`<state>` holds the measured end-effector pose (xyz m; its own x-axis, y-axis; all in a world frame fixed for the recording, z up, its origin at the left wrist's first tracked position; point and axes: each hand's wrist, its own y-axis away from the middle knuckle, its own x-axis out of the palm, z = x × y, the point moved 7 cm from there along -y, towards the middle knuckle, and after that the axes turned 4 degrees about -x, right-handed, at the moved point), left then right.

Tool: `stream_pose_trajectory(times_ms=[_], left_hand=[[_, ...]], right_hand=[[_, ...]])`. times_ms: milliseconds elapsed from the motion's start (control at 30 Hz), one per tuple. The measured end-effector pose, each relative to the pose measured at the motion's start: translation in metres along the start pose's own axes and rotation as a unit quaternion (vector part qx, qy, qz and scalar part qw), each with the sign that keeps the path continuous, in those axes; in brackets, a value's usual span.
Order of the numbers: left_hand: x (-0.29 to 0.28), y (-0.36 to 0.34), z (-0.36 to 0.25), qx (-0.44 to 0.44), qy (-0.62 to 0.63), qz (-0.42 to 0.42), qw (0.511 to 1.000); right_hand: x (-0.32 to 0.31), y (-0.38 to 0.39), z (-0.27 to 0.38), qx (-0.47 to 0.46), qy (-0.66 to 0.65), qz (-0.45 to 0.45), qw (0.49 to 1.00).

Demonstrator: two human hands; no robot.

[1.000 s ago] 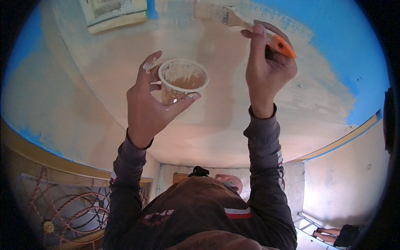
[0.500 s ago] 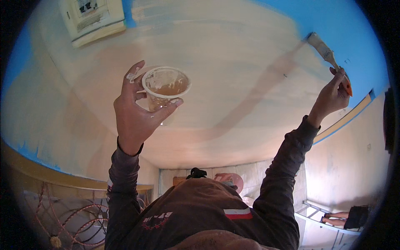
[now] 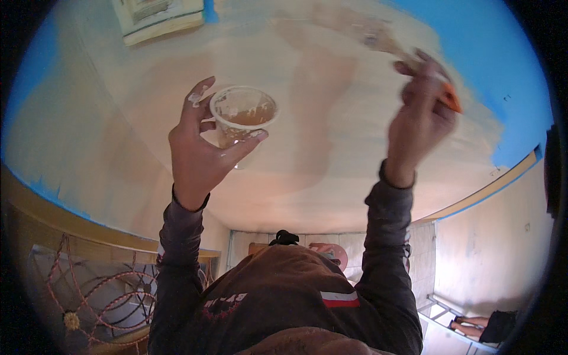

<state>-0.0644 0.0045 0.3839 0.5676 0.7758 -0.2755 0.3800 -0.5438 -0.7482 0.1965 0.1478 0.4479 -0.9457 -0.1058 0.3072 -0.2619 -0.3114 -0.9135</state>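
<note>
My left hand point(image 3: 198, 154) grips a clear plastic cup point(image 3: 242, 109) with tan paint inside and white paint on its rim; white paint is on my fingers too. My right hand point(image 3: 423, 118) grips a paintbrush point(image 3: 378, 38) with a wooden handle and an orange tip. The brush is blurred, its bristles angled up and left against the wall point(image 3: 266, 177), though I cannot tell if they touch it. The wall is streaked beige, with bright blue at the top right and far left.
A framed panel point(image 3: 163, 26) is high on the left. A metal grille point(image 3: 71, 319) with curled bars is at lower left. A pink round object point(image 3: 334, 255) lies on the floor below. At lower right, another person's legs point(image 3: 470, 325) show beside a metal frame point(image 3: 438, 307).
My right hand and brush swung out right to the blue paint half a second ago and are now back further left, over the beige. My left hand with the cup shifted slightly.
</note>
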Motion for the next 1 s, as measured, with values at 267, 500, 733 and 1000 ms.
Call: stream_pose_trajectory(times_ms=[267, 500, 733, 1000], left_hand=[[-0.001, -0.002, -0.006, -0.009, -0.038, -0.020, 0.999], [-0.005, 0.002, 0.000, -0.022, -0.051, -0.018, 0.998], [-0.004, 0.002, 0.001, -0.026, -0.064, -0.021, 0.997], [-0.006, -0.001, 0.003, -0.016, -0.051, -0.012, 0.998]], right_hand=[[0.105, 0.028, -0.028, 0.045, -0.125, 0.061, 0.989], [0.073, 0.017, -0.041, -0.071, 0.021, 0.011, 0.997], [-0.037, -0.018, -0.025, -0.030, 0.083, -0.084, 0.993], [0.052, 0.001, -0.009, 0.014, -0.059, 0.138, 0.989]])
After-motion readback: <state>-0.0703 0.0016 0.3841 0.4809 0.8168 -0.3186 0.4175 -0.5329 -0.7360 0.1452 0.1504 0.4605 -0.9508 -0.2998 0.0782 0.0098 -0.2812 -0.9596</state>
